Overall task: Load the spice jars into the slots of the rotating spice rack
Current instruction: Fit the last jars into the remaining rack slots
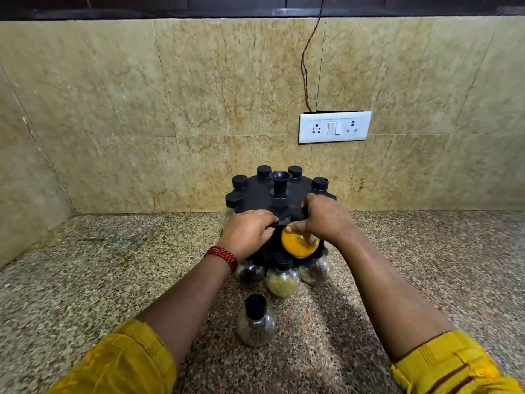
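— Where does the spice rack [261, 201] stand?
— At the back edge of the surface [85, 280], close to the tiled wall and roughly midway along. It is black, and a funnel-shaped handle [280, 184] rises from its top disc.
— And the hands?
— Both are at its near side. The left hand [247, 231] has a red band [223, 255] on the wrist. Its fingers curl over the front rim of the top disc, so that grip is closed on the rack. The right hand [326, 220] holds the yellow jar [299, 245], thumb on the round belly and fingers about the neck. Its grip is closed on that jar.
— Is it in a slot?
— It is tilted at the disc's rim, with its base turned towards the front edge. I cannot tell whether the neck sits in a slot, because the fingers hide it.
— Other jars?
— Black caps [264, 171] ring the far side of the top disc. In the lower tier, at the front, sit a dark jar [248, 273], a pale green jar [282, 282] and a greyish jar [314, 270]. A loose jar [255, 322] stands upright on the surface, apart from the rack and nearer the front edge.
— Behind?
— A white socket plate [334, 127] is on the wall, with a thin wire [308, 66] running up from it.
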